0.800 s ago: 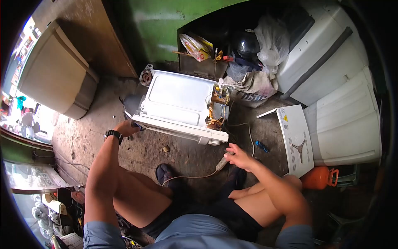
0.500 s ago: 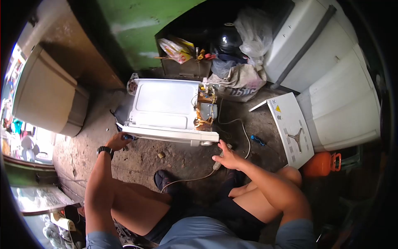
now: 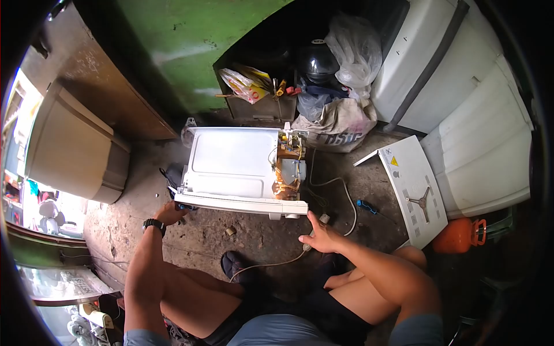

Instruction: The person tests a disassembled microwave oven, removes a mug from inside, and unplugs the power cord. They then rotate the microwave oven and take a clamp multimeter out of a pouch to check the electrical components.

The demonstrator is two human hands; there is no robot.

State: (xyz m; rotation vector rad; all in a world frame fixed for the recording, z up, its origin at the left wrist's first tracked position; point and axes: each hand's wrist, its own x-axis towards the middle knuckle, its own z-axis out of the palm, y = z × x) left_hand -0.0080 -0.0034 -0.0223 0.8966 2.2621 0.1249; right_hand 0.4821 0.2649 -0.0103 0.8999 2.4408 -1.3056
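A white microwave oven [image 3: 234, 155] with its outer cover off stands on the floor in front of me, wires and parts bare on its right side. My left hand [image 3: 169, 214] is at its front left corner, fingers closed around a small blue and dark object [image 3: 183, 206] whose kind I cannot make out. At the front right corner, my right hand [image 3: 322, 235] has thumb and index finger apart and holds nothing. That index fingertip is at or touching the corner. A pale power cord [image 3: 271, 264] with a plug runs below this hand.
On the floor to the right are a blue-handled screwdriver [image 3: 366, 206], a white panel [image 3: 412, 190] with a three-armed metal piece, and an orange tank [image 3: 453, 235]. A fabric sack [image 3: 340, 124] and a box [image 3: 259, 109] stand behind. A cream bin-like container [image 3: 72, 150] is left.
The whole scene sits slightly lower in view, as my head has tilted up. Both hands stay at the microwave's front corners, with little movement against it.
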